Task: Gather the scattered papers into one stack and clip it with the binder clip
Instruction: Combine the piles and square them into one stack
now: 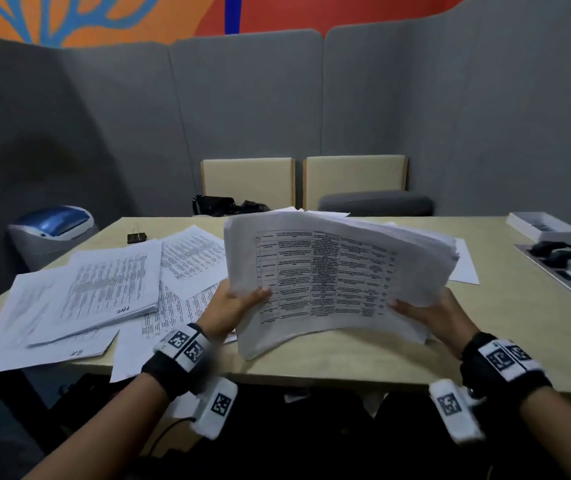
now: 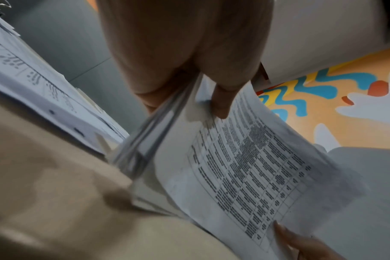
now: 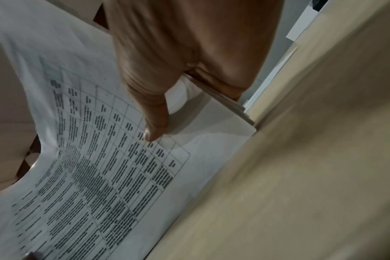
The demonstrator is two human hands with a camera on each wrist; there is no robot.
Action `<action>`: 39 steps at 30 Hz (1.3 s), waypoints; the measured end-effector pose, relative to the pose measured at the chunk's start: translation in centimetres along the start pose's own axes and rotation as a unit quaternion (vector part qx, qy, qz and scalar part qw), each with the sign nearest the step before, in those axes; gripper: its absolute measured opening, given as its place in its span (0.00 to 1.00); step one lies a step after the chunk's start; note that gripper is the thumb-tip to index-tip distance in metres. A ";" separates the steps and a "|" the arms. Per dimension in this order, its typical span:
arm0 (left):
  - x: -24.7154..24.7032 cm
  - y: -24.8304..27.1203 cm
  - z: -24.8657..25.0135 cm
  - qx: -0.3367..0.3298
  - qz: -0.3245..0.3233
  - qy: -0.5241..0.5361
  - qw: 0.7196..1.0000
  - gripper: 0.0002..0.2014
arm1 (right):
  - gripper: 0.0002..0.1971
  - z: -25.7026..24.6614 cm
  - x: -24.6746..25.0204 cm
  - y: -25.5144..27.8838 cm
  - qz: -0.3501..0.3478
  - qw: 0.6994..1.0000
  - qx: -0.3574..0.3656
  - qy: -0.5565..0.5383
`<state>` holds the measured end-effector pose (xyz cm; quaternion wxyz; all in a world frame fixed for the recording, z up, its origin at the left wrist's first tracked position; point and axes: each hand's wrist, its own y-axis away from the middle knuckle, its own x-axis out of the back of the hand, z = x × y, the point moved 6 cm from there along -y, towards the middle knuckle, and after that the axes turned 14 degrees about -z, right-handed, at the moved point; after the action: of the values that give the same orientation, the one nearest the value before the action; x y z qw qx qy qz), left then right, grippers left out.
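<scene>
Above table (image 1: 363, 362), hands grip paper stack (image 1: 329, 278).

The stack (image 1: 339, 271) hides the fingers of both hands behind it. Its printed table is too blurred to read. The loose papers (image 1: 69, 306) are cut by the left edge.

Both forearms are bare. Each wrist wears a black strap (image 1: 159, 370) topped with white blocks printed with black square markers (image 1: 187, 346). A white marked camera unit (image 1: 216, 408) hangs beneath each wrist, the left one trailing a dark cable (image 1: 164, 434).
</scene>
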<state>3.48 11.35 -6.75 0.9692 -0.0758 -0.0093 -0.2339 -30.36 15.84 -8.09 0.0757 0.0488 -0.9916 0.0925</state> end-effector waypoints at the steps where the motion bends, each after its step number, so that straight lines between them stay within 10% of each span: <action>1: 0.2 0.0 -0.3 0.002 0.011 -0.018 1.000 0.25 | 0.42 0.2 0.1 0.0 0.010 1.000 -0.010 0.009; 6: 2.2 0.4 0.8 -0.018 0.122 -0.135 0.983 0.12 | 0.41 0.4 0.5 -0.3 0.045 0.998 -0.021 0.044; 9: 6.8 1.0 1.2 -0.010 0.223 -0.054 0.973 0.13 | 0.25 0.4 1.0 -0.4 0.067 0.998 -0.014 0.012; 21: 22.4 9.4 -1.2 0.091 0.541 0.136 0.825 0.26 | 0.19 -1.4 -4.2 -1.3 -0.001 1.000 -0.020 0.001; 29: 24.5 8.3 -5.2 0.077 0.478 0.207 0.850 0.26 | 0.16 -3.1 -10.7 -2.9 -0.067 0.997 -0.035 0.005; 36: 21.2 9.5 2.6 0.109 0.609 0.095 0.780 0.39 | 0.16 -0.5 -19.8 -7.8 -0.180 0.960 -0.158 0.146; 39: 19.1 9.2 4.0 0.152 0.509 0.029 0.847 0.24 | 0.25 -0.6 -23.0 -9.1 -0.201 0.932 -0.193 0.233</action>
<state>24.73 11.46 -3.10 0.9517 0.0851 0.0228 0.2941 -6.61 8.93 -9.58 0.3300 0.2083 -0.9143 -0.1085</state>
